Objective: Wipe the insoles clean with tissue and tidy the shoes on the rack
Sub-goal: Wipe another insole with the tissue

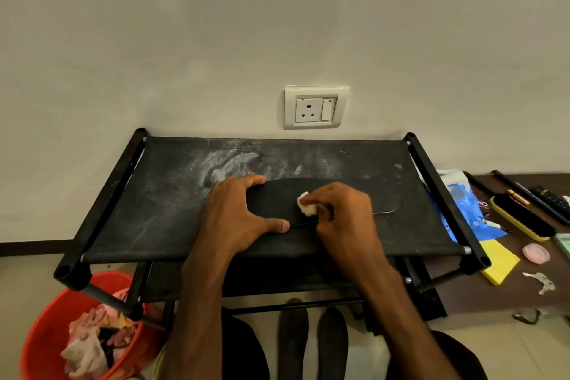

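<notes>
We see the black rack (154,194) against the wall, and a dark insole (277,199) lies flat near the middle of its dusty top shelf. Our left hand (234,210), fingers spread, presses down the insole's left end. Our right hand (342,210), fingers curled, pinches a small white tissue (306,204) against the insole's surface.

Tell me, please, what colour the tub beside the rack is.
The tub is red, head view.
</notes>
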Action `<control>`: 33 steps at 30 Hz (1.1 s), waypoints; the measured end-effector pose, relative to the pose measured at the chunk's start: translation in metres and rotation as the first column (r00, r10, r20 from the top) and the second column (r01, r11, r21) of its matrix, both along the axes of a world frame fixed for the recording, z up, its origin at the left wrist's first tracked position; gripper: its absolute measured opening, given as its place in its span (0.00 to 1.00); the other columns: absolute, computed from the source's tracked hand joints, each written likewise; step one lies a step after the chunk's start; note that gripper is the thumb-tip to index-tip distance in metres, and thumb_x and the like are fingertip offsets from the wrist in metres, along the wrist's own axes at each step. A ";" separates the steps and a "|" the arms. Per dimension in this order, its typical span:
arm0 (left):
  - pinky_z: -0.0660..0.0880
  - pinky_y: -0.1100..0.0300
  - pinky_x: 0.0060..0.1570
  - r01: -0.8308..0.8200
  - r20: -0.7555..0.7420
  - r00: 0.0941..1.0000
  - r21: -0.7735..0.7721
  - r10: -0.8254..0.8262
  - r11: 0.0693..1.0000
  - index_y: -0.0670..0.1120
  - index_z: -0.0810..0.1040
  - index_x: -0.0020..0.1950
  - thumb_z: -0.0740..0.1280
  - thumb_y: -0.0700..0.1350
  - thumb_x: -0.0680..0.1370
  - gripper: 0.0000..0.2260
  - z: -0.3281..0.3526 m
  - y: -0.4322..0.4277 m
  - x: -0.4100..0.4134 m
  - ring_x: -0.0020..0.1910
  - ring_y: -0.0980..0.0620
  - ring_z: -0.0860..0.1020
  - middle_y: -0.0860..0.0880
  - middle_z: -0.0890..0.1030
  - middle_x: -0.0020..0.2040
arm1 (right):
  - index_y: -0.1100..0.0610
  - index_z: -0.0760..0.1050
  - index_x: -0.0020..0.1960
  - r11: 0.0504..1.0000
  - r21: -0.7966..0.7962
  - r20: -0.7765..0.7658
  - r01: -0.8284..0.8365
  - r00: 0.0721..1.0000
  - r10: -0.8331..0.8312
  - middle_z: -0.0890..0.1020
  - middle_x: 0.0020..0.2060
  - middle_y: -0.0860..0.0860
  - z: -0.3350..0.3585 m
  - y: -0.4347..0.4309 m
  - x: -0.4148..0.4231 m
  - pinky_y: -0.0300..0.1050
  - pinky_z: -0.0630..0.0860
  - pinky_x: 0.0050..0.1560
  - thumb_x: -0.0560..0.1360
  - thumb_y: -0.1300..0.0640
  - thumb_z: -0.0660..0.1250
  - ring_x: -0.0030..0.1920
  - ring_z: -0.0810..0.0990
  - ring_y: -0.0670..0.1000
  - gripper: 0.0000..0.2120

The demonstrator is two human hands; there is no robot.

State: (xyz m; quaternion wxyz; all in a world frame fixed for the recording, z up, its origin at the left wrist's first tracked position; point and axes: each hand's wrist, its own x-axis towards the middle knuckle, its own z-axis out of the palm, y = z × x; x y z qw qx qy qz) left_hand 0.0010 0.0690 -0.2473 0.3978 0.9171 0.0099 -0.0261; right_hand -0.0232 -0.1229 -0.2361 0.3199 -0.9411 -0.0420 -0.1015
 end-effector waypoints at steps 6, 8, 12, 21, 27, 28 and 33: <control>0.73 0.45 0.68 -0.004 -0.003 1.000 0.000 0.004 1.000 0.56 0.75 0.70 0.84 0.61 0.54 0.46 -0.001 0.000 0.001 0.68 0.51 0.73 0.53 0.76 0.68 | 0.53 0.87 0.49 0.884 0.070 -0.008 0.463 0.886 -0.463 0.88 0.48 0.50 0.001 -0.082 0.005 0.49 0.79 0.60 0.73 0.71 0.66 0.51 0.85 0.54 0.17; 0.73 0.45 0.67 -0.002 -0.008 1.000 0.008 0.002 1.000 0.55 0.76 0.70 0.85 0.60 0.53 0.46 -0.001 -0.001 0.002 0.67 0.51 0.73 0.53 0.77 0.68 | 0.54 0.87 0.48 0.866 0.067 0.011 0.496 0.867 -0.498 0.88 0.47 0.50 0.001 -0.093 0.001 0.52 0.80 0.59 0.73 0.71 0.66 0.51 0.85 0.55 0.16; 0.73 0.46 0.67 0.000 0.005 1.000 0.027 0.000 1.000 0.56 0.76 0.69 0.84 0.62 0.53 0.46 0.002 -0.001 0.001 0.67 0.51 0.73 0.54 0.78 0.67 | 0.54 0.87 0.45 0.886 0.027 0.004 0.463 0.886 -0.463 0.87 0.44 0.50 0.001 -0.088 -0.006 0.49 0.80 0.55 0.73 0.70 0.68 0.47 0.85 0.54 0.14; 0.73 0.48 0.67 0.046 0.015 0.999 0.033 -0.046 0.998 0.57 0.77 0.69 0.83 0.64 0.54 0.44 0.007 0.005 -0.003 0.66 0.51 0.74 0.55 0.78 0.66 | 0.50 0.84 0.59 0.976 -0.178 -0.107 0.128 0.983 -0.148 0.81 0.55 0.49 0.007 -0.014 -0.013 0.41 0.79 0.56 0.75 0.65 0.71 0.53 0.81 0.51 0.16; 0.71 0.73 0.44 0.112 -0.030 0.993 -0.067 -0.115 0.991 0.53 0.75 0.72 0.82 0.42 0.66 0.36 0.010 0.024 -0.005 0.53 0.57 0.78 0.60 0.77 0.55 | 0.55 0.85 0.51 0.960 -0.221 -0.029 -0.174 0.985 0.171 0.80 0.47 0.52 0.006 0.043 -0.010 0.52 0.77 0.44 0.72 0.68 0.69 0.46 0.79 0.56 0.14; 0.73 0.71 0.48 0.125 -0.027 0.991 -0.078 -0.127 0.989 0.53 0.74 0.73 0.81 0.39 0.67 0.36 0.009 0.024 -0.005 0.57 0.54 0.78 0.58 0.78 0.58 | 0.56 0.85 0.50 0.952 -0.218 -0.011 -0.213 0.976 0.216 0.80 0.46 0.52 0.004 0.051 -0.009 0.52 0.77 0.43 0.71 0.69 0.70 0.46 0.79 0.55 0.13; 0.77 0.59 0.62 0.128 -0.005 0.992 -0.104 -0.129 0.986 0.54 0.71 0.76 0.78 0.37 0.68 0.39 0.006 0.021 -0.002 0.63 0.54 0.78 0.56 0.78 0.67 | 0.55 0.87 0.50 0.945 -0.138 0.052 -0.297 0.950 0.307 0.83 0.46 0.52 -0.006 0.057 0.007 0.52 0.78 0.43 0.66 0.72 0.72 0.48 0.78 0.56 0.18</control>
